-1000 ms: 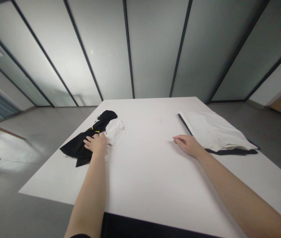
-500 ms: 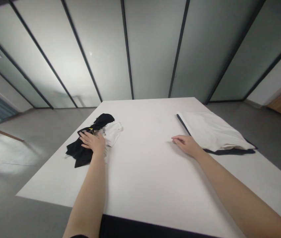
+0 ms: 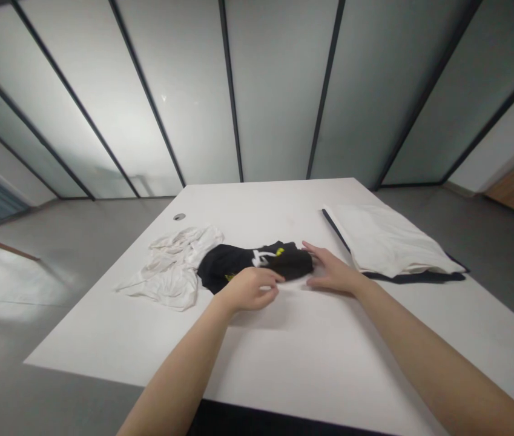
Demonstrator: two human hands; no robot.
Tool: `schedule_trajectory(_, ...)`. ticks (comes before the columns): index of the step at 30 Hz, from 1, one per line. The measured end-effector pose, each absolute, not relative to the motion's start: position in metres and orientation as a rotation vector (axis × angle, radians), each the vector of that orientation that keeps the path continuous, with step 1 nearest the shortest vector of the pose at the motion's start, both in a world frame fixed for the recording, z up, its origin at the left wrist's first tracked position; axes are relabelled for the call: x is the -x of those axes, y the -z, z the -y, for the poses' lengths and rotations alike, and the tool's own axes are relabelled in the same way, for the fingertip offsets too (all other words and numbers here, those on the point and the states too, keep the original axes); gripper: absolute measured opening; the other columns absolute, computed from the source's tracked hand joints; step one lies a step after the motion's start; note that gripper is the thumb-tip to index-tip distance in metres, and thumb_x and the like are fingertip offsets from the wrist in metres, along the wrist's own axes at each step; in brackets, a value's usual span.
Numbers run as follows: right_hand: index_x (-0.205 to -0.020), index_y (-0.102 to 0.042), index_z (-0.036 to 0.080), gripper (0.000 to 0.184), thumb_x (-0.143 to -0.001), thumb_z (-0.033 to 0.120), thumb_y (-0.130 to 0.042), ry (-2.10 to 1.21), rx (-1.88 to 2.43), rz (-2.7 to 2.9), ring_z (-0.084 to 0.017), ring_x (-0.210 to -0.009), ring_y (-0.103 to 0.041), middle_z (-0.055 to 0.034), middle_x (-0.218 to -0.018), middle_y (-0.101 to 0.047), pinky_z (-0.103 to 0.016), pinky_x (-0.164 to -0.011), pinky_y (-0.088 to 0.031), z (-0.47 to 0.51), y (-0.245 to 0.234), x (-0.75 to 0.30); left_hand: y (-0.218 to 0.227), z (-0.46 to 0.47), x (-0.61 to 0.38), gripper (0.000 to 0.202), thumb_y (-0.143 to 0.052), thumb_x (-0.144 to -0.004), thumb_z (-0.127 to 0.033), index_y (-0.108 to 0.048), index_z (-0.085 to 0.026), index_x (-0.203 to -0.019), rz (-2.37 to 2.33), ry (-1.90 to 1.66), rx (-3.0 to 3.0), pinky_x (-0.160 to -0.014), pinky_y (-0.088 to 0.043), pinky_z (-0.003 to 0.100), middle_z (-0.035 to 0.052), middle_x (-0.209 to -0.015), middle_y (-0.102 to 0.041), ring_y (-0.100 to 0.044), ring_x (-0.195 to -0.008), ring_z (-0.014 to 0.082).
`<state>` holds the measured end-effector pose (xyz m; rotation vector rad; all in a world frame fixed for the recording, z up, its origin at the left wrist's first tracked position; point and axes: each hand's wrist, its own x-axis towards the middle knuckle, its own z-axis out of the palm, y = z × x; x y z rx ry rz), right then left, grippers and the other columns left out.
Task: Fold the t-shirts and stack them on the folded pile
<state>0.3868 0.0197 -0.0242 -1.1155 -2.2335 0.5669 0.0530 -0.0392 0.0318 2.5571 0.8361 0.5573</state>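
A bunched black garment with white and yellow print point(image 3: 233, 257) lies across the middle of the white table. My left hand point(image 3: 252, 287) is at its near edge, fingers curled and the tips against the cloth; the hand partly covers it. At the garment's right end is my right hand point(image 3: 336, 272), thumb and fingers spread apart on either side of the cloth. Left of the black garment, a crumpled white garment point(image 3: 170, 272) lies loose on the table, touching or just under the black one's left end.
Flat folded white cloth point(image 3: 393, 239) rests on dark cloth point(image 3: 420, 278) at the table's right. A round grommet point(image 3: 179, 216) sits near the far left edge of the white table point(image 3: 329, 363). Frosted glass panels point(image 3: 275, 91) stand behind.
My left hand has moved right from the pile, and the black garment has come with it to mid-table, uncovering the white garment and the grommet. My right hand's fingers have spread.
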Motion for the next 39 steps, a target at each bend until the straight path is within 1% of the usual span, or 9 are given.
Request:
schedule_trajectory(5, -0.138, -0.07, 0.03, 0.057, -0.083, 0.038, -0.081, -0.518, 1.079, 2.281, -0.035, -0.129, -0.063, -0.0119, -0.135, -0.069, -0.053, -0.112, -0.05, -0.028, 0.031, -0.389, -0.026, 0.027, -0.049, 0.034, -0.05, -0.099, -0.031, -0.066, -0.022, -0.072, -1.337, -0.564, -2.51, -0.076, -0.049, 0.031, 0.007, -0.076, -0.07, -0.066, -0.075, 0.0204)
schedule_trajectory(10, -0.104, -0.073, 0.025, 0.025, -0.084, 0.018, -0.06, -0.483, 1.084, 2.18, -0.03, -0.105, -0.068, -0.0092, -0.108, -0.074, -0.048, -0.1, -0.054, -0.036, 0.034, -0.393, -0.012, 0.003, -0.006, 0.032, -0.05, -0.101, -0.039, -0.071, -0.02, -0.117, -2.218, -0.584, -2.124, -0.105, -0.046, 0.052, 0.0187, -0.128, -0.069, -0.063, -0.121, 0.0366)
schedule_trajectory(13, -0.103, -0.07, 0.025, 0.023, -0.083, 0.021, -0.059, -0.485, 1.193, 1.96, -0.029, -0.096, -0.068, -0.0072, -0.1, -0.074, -0.045, -0.093, -0.055, -0.039, 0.036, -0.397, 0.001, -0.006, 0.025, 0.046, -0.053, -0.098, -0.045, -0.066, -0.018, -0.133, -2.528, -0.348, -1.692, -0.111, -0.037, 0.068, 0.0259, -0.149, -0.057, -0.049, -0.141, 0.05)
schedule_trajectory(17, -0.096, -0.067, 0.026, 0.015, -0.083, 0.032, -0.062, -0.508, 1.264, 1.414, -0.028, -0.093, -0.067, -0.0035, -0.091, -0.073, -0.043, -0.092, -0.056, -0.047, 0.042, -0.404, 0.017, -0.015, 0.049, 0.058, -0.054, -0.098, -0.045, -0.057, -0.013, -0.146, -2.691, -0.419, -1.553, -0.119, -0.027, 0.069, 0.0314, -0.164, -0.04, -0.034, -0.154, 0.0524)
schedule_trajectory(20, -0.097, -0.065, 0.028, 0.02, -0.079, 0.036, -0.067, -0.771, 1.17, 0.973, -0.026, -0.09, -0.07, -0.0002, -0.086, -0.072, -0.042, -0.088, -0.06, -0.053, 0.046, -0.408, 0.021, -0.02, 0.044, 0.065, -0.057, -0.097, -0.04, -0.05, -0.006, -0.152, -2.688, -0.634, -1.6, -0.122, -0.024, 0.07, 0.0351, -0.168, -0.03, -0.026, -0.158, 0.0513)
schedule_trajectory(27, -0.124, -0.072, 0.028, 0.046, -0.081, 0.043, -0.07, -1.213, 1.042, 0.95, -0.031, -0.112, -0.075, -0.0051, -0.114, -0.08, -0.049, -0.095, -0.063, -0.051, 0.057, -0.407, 0.014, -0.006, 0.0, 0.075, -0.073, -0.089, -0.052, -0.053, -0.02, -0.153, -1.67, -0.706, -2.288, -0.115, -0.044, 0.054, 0.0186, -0.143, -0.065, -0.058, -0.134, 0.0378)
schedule_trajectory(30, -0.154, -0.053, 0.033, 0.071, -0.086, 0.044, -0.069, -1.045, 1.075, 1.215, -0.03, -0.142, -0.058, -0.0033, -0.15, -0.065, -0.052, -0.119, -0.048, -0.048, 0.062, -0.402, 0.009, 0.004, -0.013, 0.07, -0.075, -0.086, -0.041, -0.055, -0.023, -0.151, -1.534, -0.646, -2.224, -0.101, -0.052, 0.046, 0.0137, -0.127, -0.073, -0.068, -0.114, 0.0333)
schedule_trajectory(34, -0.172, -0.02, 0.03, 0.099, -0.089, 0.043, -0.073, -0.546, 1.114, 1.61, -0.031, -0.163, -0.027, -0.0074, -0.178, -0.027, -0.054, -0.133, -0.021, -0.044, 0.058, -0.401, 0.005, 0.003, -0.022, 0.02, -0.06, -0.093, -0.029, -0.073, -0.023, -0.106, -1.332, -0.74, -2.019, -0.081, -0.053, 0.033, 0.0039, -0.097, -0.076, -0.07, -0.089, 0.0227)
schedule_trajectory(39, -0.165, -0.04, 0.027, 0.075, -0.097, 0.044, -0.065, -0.072, 1.078, 1.998, -0.038, -0.16, -0.03, -0.0125, -0.17, -0.042, -0.064, -0.13, -0.025, -0.029, 0.034, -0.393, 0.002, -0.003, -0.031, 0.021, -0.07, -0.09, -0.042, -0.065, -0.021, -0.09, -1.145, -1.167, -1.539, -0.067, -0.048, 0.024, -0.0027, -0.077, -0.067, -0.062, -0.072, 0.0147)
